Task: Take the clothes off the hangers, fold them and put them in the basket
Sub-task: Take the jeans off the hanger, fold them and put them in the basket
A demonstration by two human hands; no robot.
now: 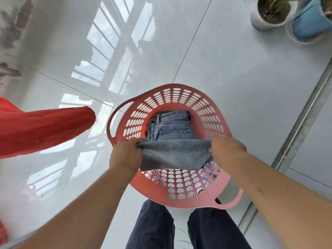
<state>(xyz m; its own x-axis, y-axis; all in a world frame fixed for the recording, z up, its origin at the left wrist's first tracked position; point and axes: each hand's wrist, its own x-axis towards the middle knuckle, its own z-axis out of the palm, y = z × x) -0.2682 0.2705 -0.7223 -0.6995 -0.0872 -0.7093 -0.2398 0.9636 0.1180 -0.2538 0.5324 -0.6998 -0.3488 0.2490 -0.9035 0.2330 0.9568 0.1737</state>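
Left grip (124, 151) and right grip (227, 147) each clutching my folded grey garment (172, 155), above red basket (179, 194), jeans (170, 126) inside.

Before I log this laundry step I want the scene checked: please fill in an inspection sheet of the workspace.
Surface: glossy pale grey tiled floor.
Job's things: round red perforated plastic basket on the floor; folded blue denim jeans inside it; folded grey cloth held over it.
Clutter: red fabric hanging at left.
Grips: left hand and right hand each grip one end of the grey cloth.
Cables: nothing seen.
Surroundings: white plant pot and blue pot at top right; metal floor rail at right.
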